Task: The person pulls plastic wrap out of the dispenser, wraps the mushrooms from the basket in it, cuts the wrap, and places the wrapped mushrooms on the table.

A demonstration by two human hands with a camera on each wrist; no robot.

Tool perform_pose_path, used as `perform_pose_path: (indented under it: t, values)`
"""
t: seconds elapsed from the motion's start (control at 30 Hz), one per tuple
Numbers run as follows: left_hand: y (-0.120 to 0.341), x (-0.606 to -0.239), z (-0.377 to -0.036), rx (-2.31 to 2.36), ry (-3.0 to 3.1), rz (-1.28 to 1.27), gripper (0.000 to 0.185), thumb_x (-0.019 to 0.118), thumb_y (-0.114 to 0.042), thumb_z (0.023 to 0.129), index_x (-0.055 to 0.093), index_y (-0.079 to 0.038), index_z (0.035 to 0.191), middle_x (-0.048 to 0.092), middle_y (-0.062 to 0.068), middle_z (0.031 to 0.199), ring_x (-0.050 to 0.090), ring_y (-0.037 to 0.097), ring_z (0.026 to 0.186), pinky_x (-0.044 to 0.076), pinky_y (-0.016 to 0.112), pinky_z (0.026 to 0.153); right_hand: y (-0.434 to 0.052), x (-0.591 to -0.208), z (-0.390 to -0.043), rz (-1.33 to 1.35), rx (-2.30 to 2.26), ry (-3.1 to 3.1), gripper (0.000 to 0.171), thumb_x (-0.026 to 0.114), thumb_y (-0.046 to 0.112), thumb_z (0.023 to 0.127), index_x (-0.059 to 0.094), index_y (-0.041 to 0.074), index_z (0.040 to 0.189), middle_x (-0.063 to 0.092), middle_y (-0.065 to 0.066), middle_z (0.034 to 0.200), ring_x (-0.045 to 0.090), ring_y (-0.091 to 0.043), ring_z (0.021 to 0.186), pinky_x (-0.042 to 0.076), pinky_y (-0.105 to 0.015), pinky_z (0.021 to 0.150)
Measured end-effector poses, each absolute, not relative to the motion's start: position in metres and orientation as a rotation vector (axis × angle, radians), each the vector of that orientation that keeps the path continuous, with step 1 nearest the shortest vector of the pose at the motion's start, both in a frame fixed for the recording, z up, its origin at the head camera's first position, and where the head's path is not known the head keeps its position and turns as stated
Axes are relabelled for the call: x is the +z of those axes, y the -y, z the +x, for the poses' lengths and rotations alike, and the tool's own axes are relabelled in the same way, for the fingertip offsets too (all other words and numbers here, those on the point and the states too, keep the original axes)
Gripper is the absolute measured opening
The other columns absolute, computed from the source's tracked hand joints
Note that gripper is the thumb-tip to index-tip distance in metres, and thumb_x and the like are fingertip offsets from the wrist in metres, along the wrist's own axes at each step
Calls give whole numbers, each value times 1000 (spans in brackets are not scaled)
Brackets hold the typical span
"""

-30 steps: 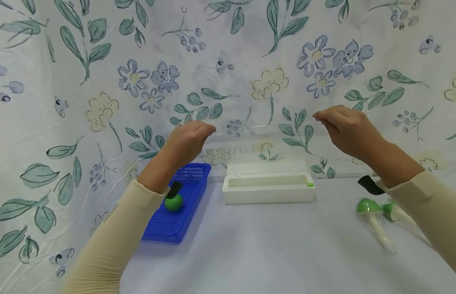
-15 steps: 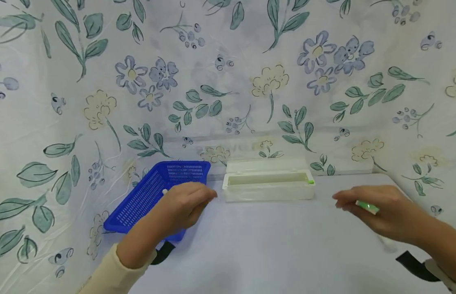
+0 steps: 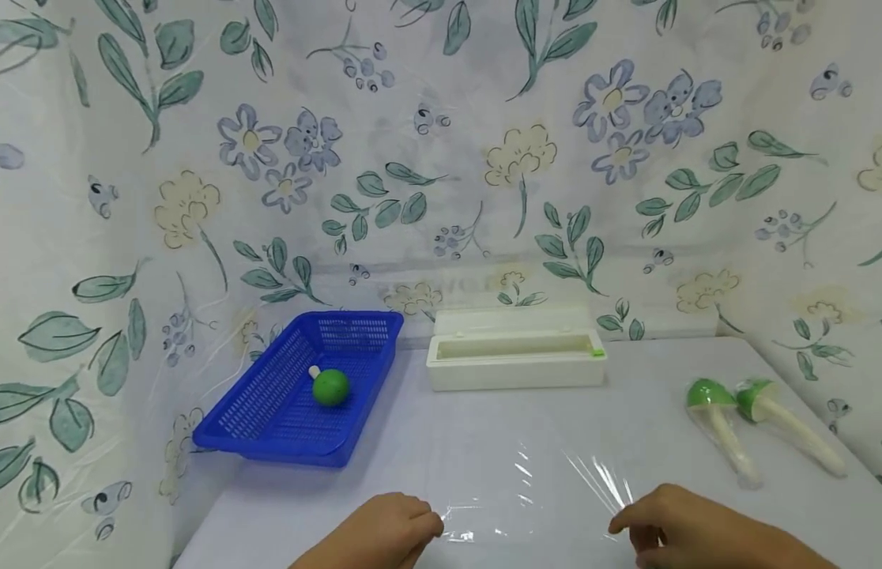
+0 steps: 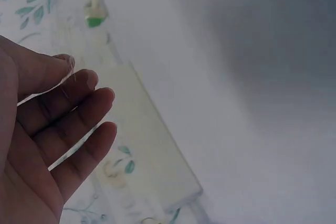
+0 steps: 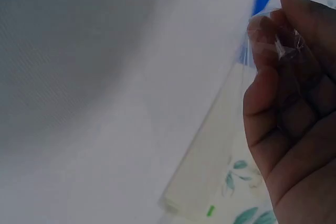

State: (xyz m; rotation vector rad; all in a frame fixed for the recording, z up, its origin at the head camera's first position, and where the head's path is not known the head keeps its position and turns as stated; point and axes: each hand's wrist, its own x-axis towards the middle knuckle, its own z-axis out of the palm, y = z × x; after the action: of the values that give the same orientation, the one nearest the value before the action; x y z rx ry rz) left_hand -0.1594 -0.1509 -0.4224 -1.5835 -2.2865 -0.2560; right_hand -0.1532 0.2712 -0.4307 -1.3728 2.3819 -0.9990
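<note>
Here a clear film sheet (image 3: pixel 533 490) is pinched at its near corners by the left hand (image 3: pixel 384 537) and right hand (image 3: pixel 690 533), stretched flat over the bench (image 3: pixel 484 427), apparently to avoid wrinkles.

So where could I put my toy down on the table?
Bare table lies between the blue basket, the white box and the clear film the hands hold. The right side is crowded by two green mushrooms.
</note>
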Motion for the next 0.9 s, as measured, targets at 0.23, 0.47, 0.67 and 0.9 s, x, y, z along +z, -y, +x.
perform_pose_path:
  t: [0.23,0.47,0.67,0.9]
  values:
    - [148,-463,-162,-65,2307,-1670,16,72,-27,79,57,-21,80,37,-13,65,24,-4,59,17,10,51,-258,-477,-144,-1442,-1020,-2444,6,72,22,87,73,21,81,59,23,77,53,10,66,44,-10,55]
    - [147,-478,-157,-34,2328,-1621,22,67,-40,88,57,-25,75,37,-12,75,25,-2,65,15,9,53,-255,-501,-146,-1744,-838,-2610,12,70,27,88,68,24,77,51,24,74,37,13,68,31,-4,55]
    - [145,-477,-156,49,2310,-1617,29,61,-43,92,53,-22,74,33,-13,68,20,-1,62,11,10,53,-256,-503,-144,-1638,-768,-2643,19,66,35,91,69,21,79,55,25,75,42,11,69,36,-10,57]
    - [142,-475,-158,97,2477,-1692,23,62,-41,92,60,-21,83,39,-16,65,25,-4,59,15,11,52,-256,-499,-142,-1402,-793,-2595,16,65,34,92,66,22,81,48,27,76,44,10,63,40,-15,54]
